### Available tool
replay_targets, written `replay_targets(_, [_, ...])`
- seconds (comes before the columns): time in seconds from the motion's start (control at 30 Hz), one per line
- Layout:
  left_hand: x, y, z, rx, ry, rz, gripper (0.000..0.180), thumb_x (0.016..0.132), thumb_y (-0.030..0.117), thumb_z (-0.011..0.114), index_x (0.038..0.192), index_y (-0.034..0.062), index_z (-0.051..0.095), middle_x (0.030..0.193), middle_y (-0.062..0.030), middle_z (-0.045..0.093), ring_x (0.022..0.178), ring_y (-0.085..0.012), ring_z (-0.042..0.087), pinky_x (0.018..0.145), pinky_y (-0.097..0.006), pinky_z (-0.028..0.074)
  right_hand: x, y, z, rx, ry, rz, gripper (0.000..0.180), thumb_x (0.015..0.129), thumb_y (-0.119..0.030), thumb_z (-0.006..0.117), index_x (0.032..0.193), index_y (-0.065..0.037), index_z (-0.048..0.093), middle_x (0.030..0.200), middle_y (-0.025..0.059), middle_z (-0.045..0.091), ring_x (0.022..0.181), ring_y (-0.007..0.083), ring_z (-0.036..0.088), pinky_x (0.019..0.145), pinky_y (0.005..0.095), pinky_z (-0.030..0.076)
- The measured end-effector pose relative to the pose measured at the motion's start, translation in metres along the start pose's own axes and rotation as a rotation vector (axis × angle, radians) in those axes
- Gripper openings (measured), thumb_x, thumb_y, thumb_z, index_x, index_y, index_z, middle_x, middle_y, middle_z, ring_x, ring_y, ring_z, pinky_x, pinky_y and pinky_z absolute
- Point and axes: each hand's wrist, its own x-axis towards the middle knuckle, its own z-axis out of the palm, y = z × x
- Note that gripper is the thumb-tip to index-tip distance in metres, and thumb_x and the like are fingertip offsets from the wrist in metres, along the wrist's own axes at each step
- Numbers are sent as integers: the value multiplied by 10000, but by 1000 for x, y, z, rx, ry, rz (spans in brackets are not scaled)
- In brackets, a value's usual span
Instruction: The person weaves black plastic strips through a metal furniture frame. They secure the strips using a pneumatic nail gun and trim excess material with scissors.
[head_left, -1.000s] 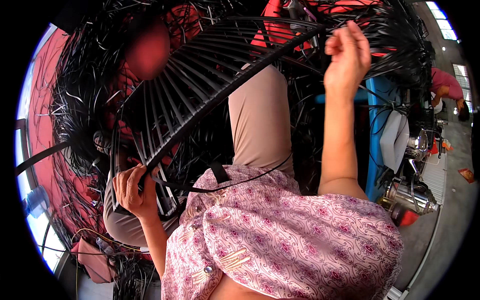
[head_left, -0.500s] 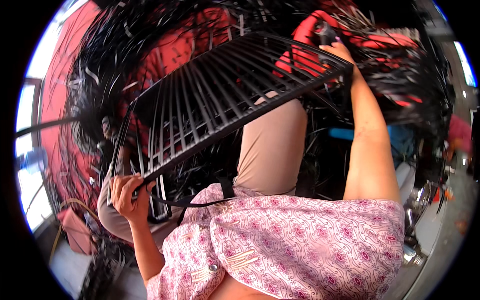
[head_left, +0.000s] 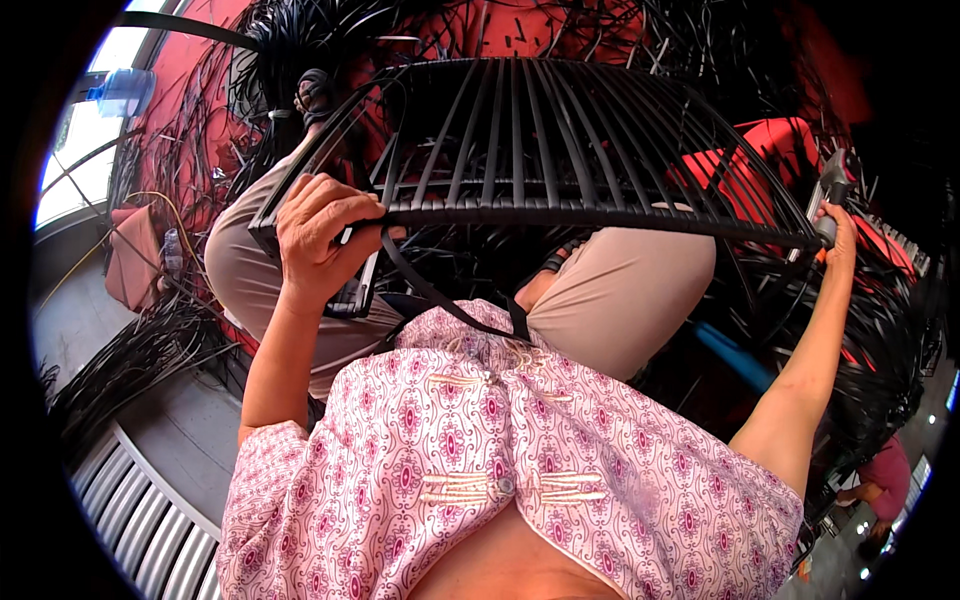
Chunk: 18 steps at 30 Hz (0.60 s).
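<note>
A black frame, strung with many parallel black strips and wrapped along its near bar, lies tilted over my lap. My left hand is closed around the left end of that near bar. From beside its fingers a loose black flat strip droops over my shirt. At the frame's right end, my right hand is wrapped round the handle of a grey-and-black hand tool, whose exact kind I cannot make out. The tool's head is close to the frame's right corner; whether they touch is unclear.
Piles of loose black strips surround me, many over a red surface. A pink bag and a slatted metal seat are at left. A blue bar lies right of my knee. Another person is far right.
The frame has swung from a steep slant to nearly level across my lap, its right end coming down. My right hand, with the tool, has moved right and nearer; my left has risen slightly.
</note>
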Motion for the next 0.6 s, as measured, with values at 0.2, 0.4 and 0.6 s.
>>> replay_targets(0.2, [-6,-5,-4,-4,-9,16,260,634,190,796,842,85,681,774,-28,645,692,-219,586,642,-333,417,-120,-136,-19,39,-3,-299,311,863,-111,725,1113,36,613,861,71,642,754,153,623,694,266,532])
replay_targets(0.4, [-17,-9,-5,22,10,23,257,628,214,805,837,113,697,775,2,638,723,-192,607,669,-323,441,-295,-233,80,87,-309,-445,277,913,-89,614,1136,26,498,929,60,491,851,174,511,886,314,442])
replay_targets(0.6, [-18,-17,-3,6,36,73,264,651,240,802,856,121,685,787,21,636,732,-163,607,676,-312,444,-365,-225,268,-247,-439,-198,256,864,-168,666,967,12,516,813,49,483,726,137,533,777,282,468])
